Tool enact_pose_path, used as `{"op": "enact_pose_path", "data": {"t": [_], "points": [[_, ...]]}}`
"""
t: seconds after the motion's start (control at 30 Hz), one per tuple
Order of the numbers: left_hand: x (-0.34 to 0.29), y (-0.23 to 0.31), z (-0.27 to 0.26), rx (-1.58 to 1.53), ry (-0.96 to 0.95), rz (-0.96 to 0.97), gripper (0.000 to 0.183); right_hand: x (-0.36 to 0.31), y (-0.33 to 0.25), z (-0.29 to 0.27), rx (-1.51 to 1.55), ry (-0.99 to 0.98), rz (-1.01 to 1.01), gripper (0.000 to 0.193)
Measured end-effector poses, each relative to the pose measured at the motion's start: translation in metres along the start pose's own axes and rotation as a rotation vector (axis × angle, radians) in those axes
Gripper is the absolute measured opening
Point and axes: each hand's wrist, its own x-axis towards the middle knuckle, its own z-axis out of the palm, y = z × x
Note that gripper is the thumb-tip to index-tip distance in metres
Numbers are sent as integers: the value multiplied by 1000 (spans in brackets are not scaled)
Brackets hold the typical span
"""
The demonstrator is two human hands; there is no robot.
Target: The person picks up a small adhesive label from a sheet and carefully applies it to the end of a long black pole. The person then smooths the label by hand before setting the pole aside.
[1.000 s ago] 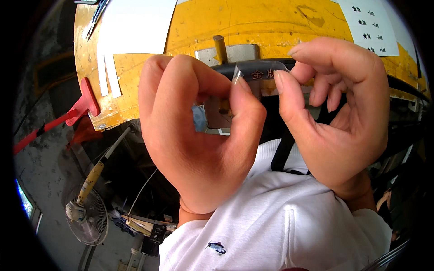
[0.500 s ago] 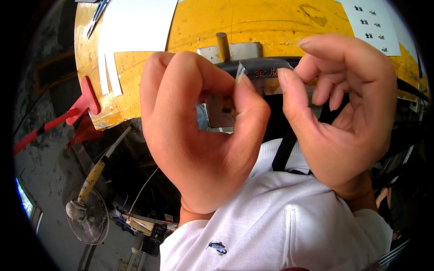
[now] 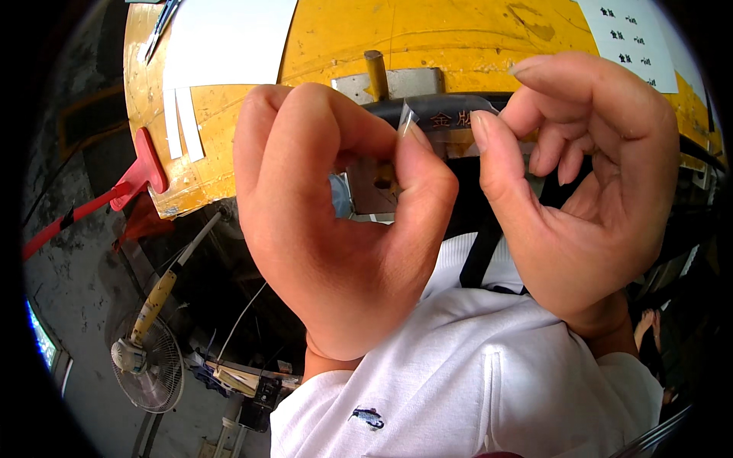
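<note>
A strip of clear film (image 3: 410,117) is stretched between my two hands, over a curved black bar (image 3: 477,100) at the near edge of the yellow table. Reddish printed characters show at the strip's middle; whether they sit on the film or on the bar I cannot tell. My left hand (image 3: 328,206) is closed, its thumb and forefinger pinching the film's left end, where a corner sticks up. On the other side, my right hand (image 3: 588,191) pinches the right end between thumb and a finger, its remaining fingers curled loosely.
Behind the bar, a metal plate (image 3: 416,80) with an upright peg (image 3: 375,75) lies on the yellow table (image 3: 427,30). White sheets (image 3: 225,46) and tweezers (image 3: 160,30) are at far left, a printed sheet (image 3: 630,42) at far right. A red-handled tool (image 3: 145,175) and fan (image 3: 149,362) stand left.
My right hand has shifted very slightly right and up with the film's end. The left hand keeps its pinch, almost still.
</note>
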Motion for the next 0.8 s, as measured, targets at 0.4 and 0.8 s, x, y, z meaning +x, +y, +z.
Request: {"op": "enact_pose_path", "data": {"t": [0.4,0.8], "points": [[0,-1,0,1,6,7,20,-2,3,0,-115,52,-70,38],[3,0,-4,-1,-28,5,19,-46,16,-6,-669,-224,-247,62]]}}
